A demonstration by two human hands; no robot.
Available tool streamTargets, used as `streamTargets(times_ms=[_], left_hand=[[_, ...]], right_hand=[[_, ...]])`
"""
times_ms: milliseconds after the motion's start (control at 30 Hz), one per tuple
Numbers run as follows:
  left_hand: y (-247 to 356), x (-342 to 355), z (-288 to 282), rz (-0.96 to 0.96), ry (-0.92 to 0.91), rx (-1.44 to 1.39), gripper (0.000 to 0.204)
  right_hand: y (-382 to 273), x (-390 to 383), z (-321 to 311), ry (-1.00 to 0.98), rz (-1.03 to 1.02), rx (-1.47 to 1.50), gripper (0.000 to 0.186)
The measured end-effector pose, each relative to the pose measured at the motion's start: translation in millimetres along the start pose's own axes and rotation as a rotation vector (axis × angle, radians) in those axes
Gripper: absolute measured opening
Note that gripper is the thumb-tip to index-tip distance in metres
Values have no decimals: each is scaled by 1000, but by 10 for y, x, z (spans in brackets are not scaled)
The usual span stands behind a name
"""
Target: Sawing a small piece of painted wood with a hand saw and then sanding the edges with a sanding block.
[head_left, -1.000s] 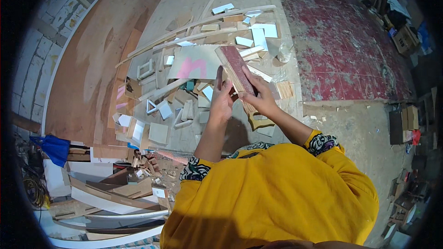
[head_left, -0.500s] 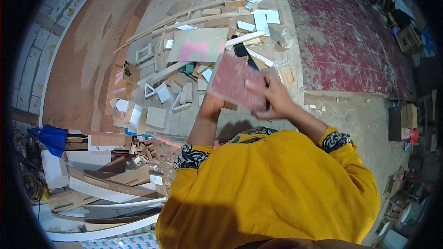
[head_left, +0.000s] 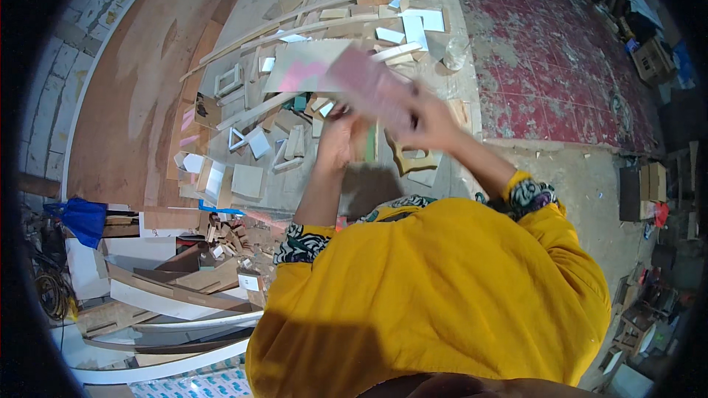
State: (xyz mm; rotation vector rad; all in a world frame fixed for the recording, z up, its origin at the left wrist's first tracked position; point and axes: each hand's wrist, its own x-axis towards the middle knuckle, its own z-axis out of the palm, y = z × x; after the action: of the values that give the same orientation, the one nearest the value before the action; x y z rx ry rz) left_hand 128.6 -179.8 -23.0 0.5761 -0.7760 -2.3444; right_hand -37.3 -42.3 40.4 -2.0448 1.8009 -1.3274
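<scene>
My right hand (head_left: 425, 119) grips a flat, reddish sheet (head_left: 369, 81) that looks like worn sandpaper, its edges blurred by motion. To the left of it, my left hand (head_left: 339, 140) is closed, fingers curled, round a small wooden piece with a green face (head_left: 366, 141). The sheet partly covers the area just above that piece. Below my right hand, a yellowish handsaw handle (head_left: 411, 158) lies on the worktable (head_left: 295, 195). Beyond my hands lies a pale board with a pink smear (head_left: 301, 72).
Wood offcuts (head_left: 295, 144), white pieces (head_left: 414, 32) and long thin strips (head_left: 324, 6) are strewn over the table. A clear jar (head_left: 455, 53) stands near its right edge. A large brown panel (head_left: 147, 103) lies at left; curved boards (head_left: 177, 295) are piled below.
The reddish sheet has moved slightly up and left with my right hand and tilted, uncovering the saw handle. The green-faced piece by my left hand shows more.
</scene>
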Motion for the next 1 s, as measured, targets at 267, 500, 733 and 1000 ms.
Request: streamTargets(times_ms=[267, 500, 733, 1000], left_hand=[[219, -142, 310, 384, 35, 574, 27], [278, -70, 324, 525, 231, 582, 23], [349, -74, 301, 503, 253, 621, 27], [558, -148, 456, 322, 9, 458, 36]], right_hand=[[473, 108, -177, 78, 202, -38, 81], [428, -111, -205, -47, 248, 210, 81], [84, -430, -156, -185, 52, -71, 80], [-46, -139, -145, -78, -13, -130, 79]])
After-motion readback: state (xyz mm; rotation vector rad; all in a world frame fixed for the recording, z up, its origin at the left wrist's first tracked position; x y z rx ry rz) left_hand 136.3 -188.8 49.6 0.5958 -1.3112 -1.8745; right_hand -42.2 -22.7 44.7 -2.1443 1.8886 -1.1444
